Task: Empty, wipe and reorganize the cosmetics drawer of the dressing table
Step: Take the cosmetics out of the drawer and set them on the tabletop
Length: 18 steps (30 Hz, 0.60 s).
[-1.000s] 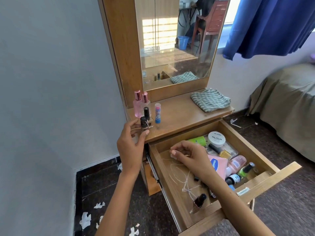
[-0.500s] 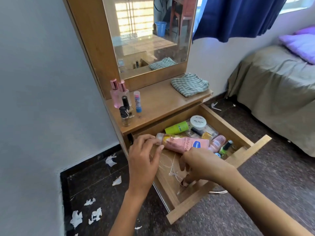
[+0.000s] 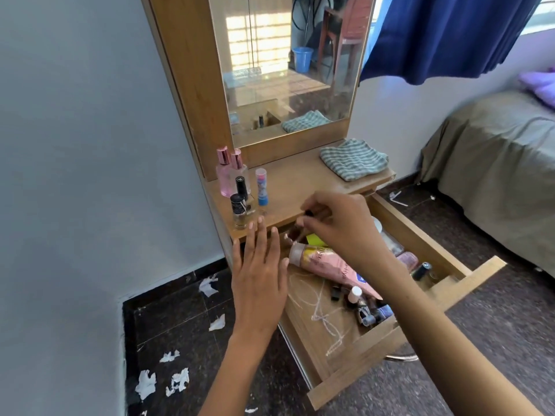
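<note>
The wooden drawer [image 3: 354, 367] of the dressing table stands pulled out, with a pink lotion tube [image 3: 327, 262] and several small bottles [image 3: 365, 307] lying inside. My right hand [image 3: 342, 226] hovers above the drawer's back left corner, pinching a small dark-capped nail polish bottle [image 3: 303, 223] at the tabletop's edge. My left hand [image 3: 259, 271] is spread flat with fingers apart over the drawer's left side and holds nothing. On the tabletop [image 3: 300, 187] stand two pink perfume bottles [image 3: 225, 172], two nail polishes [image 3: 238, 210] and a blue lip balm [image 3: 262, 187].
A folded green checked cloth [image 3: 353, 159] lies on the tabletop's right end, below the mirror [image 3: 285, 61]. White chalk-like marks streak the drawer floor [image 3: 324, 319]. Torn paper scraps [image 3: 177, 379] litter the dark floor on the left. A bed [image 3: 495, 163] stands at the right.
My right hand has risen from the drawer's front to the tabletop edge with a small bottle. My left hand has let go of the pink tube and opened flat.
</note>
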### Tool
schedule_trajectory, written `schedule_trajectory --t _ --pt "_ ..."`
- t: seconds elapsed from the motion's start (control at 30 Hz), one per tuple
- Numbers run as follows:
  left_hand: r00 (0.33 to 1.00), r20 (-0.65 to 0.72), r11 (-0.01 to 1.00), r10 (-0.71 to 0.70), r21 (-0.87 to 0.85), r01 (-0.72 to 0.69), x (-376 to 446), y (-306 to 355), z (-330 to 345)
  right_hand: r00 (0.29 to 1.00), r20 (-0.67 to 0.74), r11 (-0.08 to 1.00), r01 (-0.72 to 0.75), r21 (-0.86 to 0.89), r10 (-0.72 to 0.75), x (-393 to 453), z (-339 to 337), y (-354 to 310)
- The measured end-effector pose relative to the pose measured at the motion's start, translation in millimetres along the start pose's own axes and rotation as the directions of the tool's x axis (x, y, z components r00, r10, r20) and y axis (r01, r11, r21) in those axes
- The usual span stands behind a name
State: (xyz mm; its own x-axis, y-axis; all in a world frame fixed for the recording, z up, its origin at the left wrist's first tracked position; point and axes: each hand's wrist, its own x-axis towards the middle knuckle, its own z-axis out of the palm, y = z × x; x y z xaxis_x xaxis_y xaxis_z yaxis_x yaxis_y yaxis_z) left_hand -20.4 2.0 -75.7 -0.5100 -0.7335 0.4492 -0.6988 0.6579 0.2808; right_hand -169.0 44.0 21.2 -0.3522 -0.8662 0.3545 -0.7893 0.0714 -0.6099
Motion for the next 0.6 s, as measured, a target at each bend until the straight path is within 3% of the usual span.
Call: schedule_trajectory --t 0.13,0.4,0.6 --pt "0.996 0.080 0.995 -0.036 0.093 0.028 1 -5 10 0.994 -0.098 0.996 0.058 0.064 -0.052 30 19 -15" --pt "0.992 0.116 0.996 -0.050 0.075 0.041 -1 -7 17 0.993 -0.038 0.994 0.111 -0.020 -0.112 49 53 -21" --pt "0.992 0.112 0.996 -0.052 0.084 0.043 1 -7 16 1.000 0.013 1.000 0.021 -0.022 -0.021 47 60 -13"
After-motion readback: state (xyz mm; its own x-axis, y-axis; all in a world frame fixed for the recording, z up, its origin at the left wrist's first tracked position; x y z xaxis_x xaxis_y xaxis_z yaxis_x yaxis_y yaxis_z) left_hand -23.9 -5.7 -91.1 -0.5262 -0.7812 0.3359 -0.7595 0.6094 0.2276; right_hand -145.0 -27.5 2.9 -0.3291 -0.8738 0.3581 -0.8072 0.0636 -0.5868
